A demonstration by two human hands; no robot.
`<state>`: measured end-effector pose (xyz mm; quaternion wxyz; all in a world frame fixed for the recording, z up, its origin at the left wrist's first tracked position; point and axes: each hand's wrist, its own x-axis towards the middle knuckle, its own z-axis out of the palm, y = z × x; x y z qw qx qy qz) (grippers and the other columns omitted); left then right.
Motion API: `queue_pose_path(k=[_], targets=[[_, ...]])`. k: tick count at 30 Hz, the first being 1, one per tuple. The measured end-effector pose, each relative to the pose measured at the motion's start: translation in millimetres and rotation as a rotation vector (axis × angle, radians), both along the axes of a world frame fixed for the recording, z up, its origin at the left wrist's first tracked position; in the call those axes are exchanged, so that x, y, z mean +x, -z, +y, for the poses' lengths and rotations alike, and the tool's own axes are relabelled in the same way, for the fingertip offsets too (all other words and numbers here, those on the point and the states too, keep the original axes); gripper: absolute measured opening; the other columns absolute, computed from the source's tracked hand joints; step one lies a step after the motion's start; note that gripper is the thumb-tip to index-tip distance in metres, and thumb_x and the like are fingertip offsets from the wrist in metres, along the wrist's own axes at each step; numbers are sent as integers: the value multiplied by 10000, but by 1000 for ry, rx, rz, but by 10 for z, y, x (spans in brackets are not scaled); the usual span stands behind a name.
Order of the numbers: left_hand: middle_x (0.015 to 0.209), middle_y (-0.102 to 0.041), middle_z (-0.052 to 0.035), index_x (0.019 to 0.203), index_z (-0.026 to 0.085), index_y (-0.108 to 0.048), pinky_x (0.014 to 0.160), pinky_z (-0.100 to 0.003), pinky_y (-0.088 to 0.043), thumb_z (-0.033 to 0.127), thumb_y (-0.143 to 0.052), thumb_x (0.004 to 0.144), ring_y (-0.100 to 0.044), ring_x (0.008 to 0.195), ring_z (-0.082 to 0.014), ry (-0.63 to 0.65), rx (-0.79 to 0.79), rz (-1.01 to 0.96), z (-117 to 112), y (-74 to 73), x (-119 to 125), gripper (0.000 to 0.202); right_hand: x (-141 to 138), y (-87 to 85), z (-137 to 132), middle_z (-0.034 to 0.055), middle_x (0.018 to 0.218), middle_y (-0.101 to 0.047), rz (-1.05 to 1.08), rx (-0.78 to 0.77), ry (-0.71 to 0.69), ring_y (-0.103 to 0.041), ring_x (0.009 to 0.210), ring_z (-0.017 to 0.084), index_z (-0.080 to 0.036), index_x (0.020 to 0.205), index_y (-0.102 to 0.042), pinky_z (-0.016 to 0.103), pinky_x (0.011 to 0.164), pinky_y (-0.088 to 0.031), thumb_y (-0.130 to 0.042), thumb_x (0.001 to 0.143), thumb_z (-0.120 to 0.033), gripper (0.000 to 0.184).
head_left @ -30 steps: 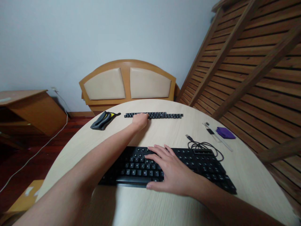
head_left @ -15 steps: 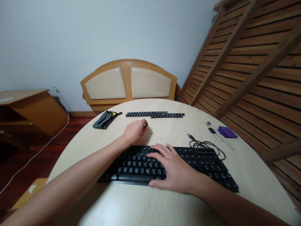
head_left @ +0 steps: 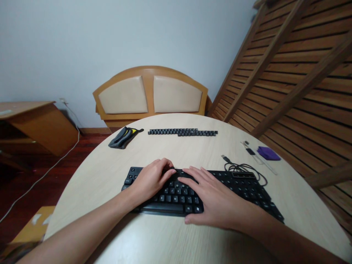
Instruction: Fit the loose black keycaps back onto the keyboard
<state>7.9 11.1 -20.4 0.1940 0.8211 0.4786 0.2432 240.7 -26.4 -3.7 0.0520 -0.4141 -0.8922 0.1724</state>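
A black computer keyboard (head_left: pixel 165 208) lies on the round table, many of its upper and right-hand positions without keycaps. My left hand (head_left: pixel 154 179) is over its upper left part, thumb and forefinger pinched together at the back edge. Whatever is between those fingertips is too small and dark to make out. My right hand (head_left: pixel 211 194) rests on the middle of the keyboard with fingers spread, the thumb at the front edge. Behind the keyboard, loose black keycaps (head_left: pixel 165 131) stand in neat rows.
A dark grey and yellow pouch (head_left: pixel 123 138) lies at the table's left. To the right are the coiled USB cable (head_left: pixel 242 168), a thin white tool (head_left: pixel 265 167) and a purple cloth (head_left: pixel 268 153). A wooden headboard (head_left: pixel 150 91) stands beyond the table.
My left hand has come back from the table in front of the keycap rows to the keyboard's upper edge. My right hand stays spread on the keyboard. The view has shifted slightly.
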Motion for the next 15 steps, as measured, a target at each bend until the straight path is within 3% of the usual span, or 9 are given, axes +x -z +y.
queue_pose_path(k=[4,15], targets=[[955,-706,-37,1027,198,-624,789,-354,-489,351,-553,987,-659,898,-228,25,-30,3,-38,-99,-23,173,18,-20,15,160,1607,-298,-22,-21,-14,-213,1487,378,-196,1486,-459,582,1205,-185,-734,701,-661,953],[1061,-765,-6,1089,228,-707,840,-306,-511,291,-635,952,-714,969,-208,147,-118,34,-36,-228,-101,167,-24,137,55,139,1593,-338,45,21,-34,-217,1491,354,-186,1481,-462,579,1212,-170,-702,707,-709,964]])
